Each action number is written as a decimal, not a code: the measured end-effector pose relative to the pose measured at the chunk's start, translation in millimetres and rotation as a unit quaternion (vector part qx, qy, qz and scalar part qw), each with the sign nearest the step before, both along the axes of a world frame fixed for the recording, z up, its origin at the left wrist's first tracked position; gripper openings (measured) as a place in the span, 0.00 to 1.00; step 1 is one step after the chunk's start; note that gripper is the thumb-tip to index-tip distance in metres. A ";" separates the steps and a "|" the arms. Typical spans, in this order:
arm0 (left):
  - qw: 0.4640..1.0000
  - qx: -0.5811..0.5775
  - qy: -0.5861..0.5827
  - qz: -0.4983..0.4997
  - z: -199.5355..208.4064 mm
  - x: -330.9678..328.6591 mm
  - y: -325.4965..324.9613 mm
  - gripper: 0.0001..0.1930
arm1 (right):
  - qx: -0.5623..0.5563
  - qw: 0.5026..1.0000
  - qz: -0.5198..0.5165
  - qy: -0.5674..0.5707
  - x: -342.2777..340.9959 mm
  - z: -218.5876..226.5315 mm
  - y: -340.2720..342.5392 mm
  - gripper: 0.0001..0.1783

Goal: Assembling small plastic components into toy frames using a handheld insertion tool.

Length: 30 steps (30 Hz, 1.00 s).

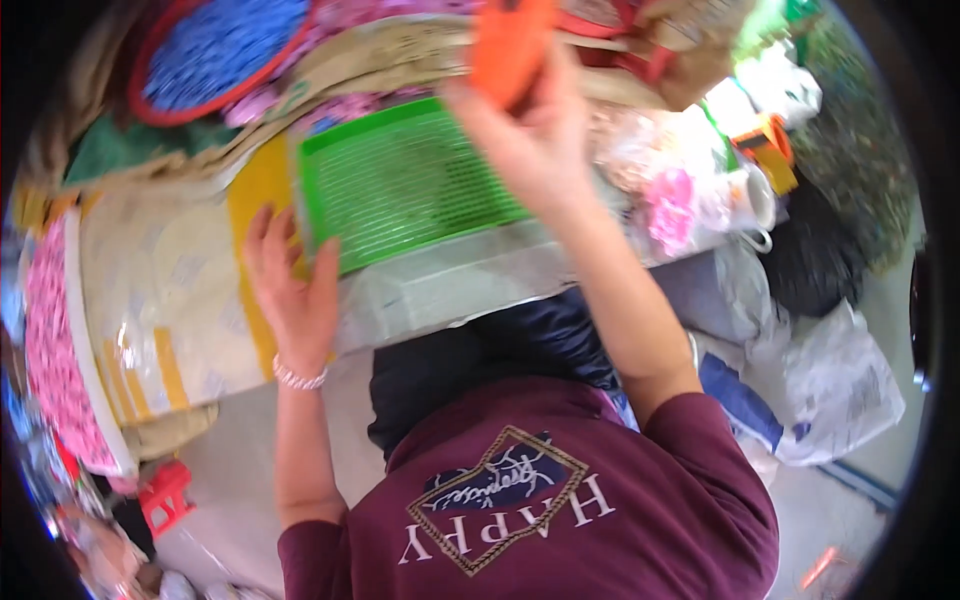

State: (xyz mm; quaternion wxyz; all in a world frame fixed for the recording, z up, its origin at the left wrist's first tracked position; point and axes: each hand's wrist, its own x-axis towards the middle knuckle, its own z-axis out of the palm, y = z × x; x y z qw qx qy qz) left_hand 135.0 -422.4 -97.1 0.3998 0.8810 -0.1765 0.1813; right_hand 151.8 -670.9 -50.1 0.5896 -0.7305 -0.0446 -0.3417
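Observation:
My right hand [540, 150] is raised over the far right part of a shallow green plastic tray [400, 253], its fingers closed around a smooth orange-red object [508, 55]. Blur and the picture's upper edge keep me from telling what kind of object that is. The tray has a ribbed bottom and lies on the light work surface. Beside the tray's left edge is my left hand [295, 290], with a beaded bracelet at the wrist. Its fingers are spread and hold nothing.
A red-rimmed basin of small blue pieces [225, 50] stands at the far left, among brown sacking [370, 65]. Small clear bags and a pink bundle [670, 210] lie right of the tray, near a white mug [755, 200]. A red stool [165, 497] stands on the floor, lower left.

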 end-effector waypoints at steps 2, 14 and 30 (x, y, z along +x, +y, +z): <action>1.000 -0.001 0.024 0.009 4.4 -4.2 -4.0 0.25 | -0.077 0.994 -0.048 -0.055 9.6 -4.9 0.8 0.36; 0.990 0.119 -0.062 0.046 12.6 -25.2 -31.3 0.29 | -0.112 0.991 -0.060 -0.052 -21.9 -28.8 -7.8 0.39; 0.994 0.064 -0.071 0.044 -7.6 -65.3 -61.2 0.28 | -0.375 0.914 -0.021 0.154 -155.9 -46.2 -62.3 0.26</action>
